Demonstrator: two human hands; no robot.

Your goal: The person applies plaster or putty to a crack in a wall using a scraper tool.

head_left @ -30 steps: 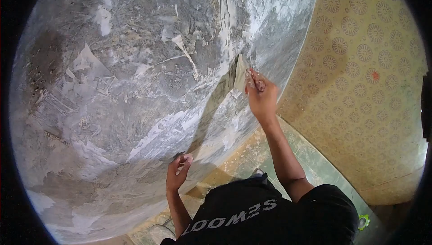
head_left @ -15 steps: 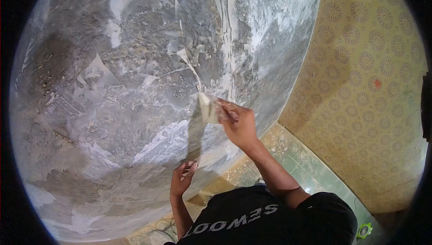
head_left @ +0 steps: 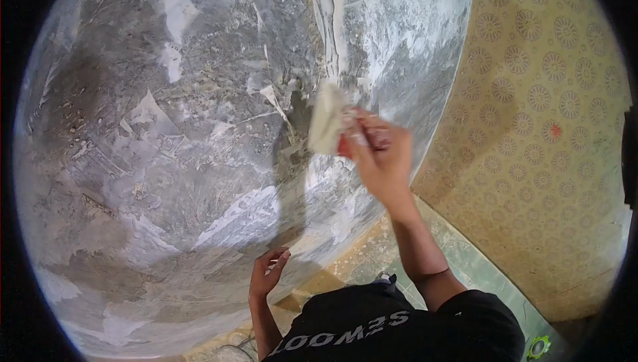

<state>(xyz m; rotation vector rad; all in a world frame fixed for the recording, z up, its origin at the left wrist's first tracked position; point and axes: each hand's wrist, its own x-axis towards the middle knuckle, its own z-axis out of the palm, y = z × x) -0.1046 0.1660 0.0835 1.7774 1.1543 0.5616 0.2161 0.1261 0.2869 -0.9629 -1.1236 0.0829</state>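
My right hand (head_left: 382, 149) grips a putty knife (head_left: 327, 119) by its red handle. The blade, pale with filler and blurred, is close to the grey plastered wall (head_left: 219, 90); whether it touches cannot be told. Just above the blade, a vertical strip of cream filler (head_left: 334, 23) runs along a crack in the wall. A smaller pale filler streak (head_left: 274, 99) lies to the left of the knife. Lower down, my left hand (head_left: 267, 272) holds nothing, its fingers loosely bent and apart, close to the wall's lower part.
A yellowish wall with round flower patterns (head_left: 531, 136) meets the grey one at the right. Below are green floor tiles (head_left: 458, 256) with pale specks and a green round object (head_left: 539, 347). Cables (head_left: 239, 347) lie at the bottom left.
My right hand has moved up and to the right with the putty knife, whose blade has turned to show its broad face. My left hand sits slightly lower in view.
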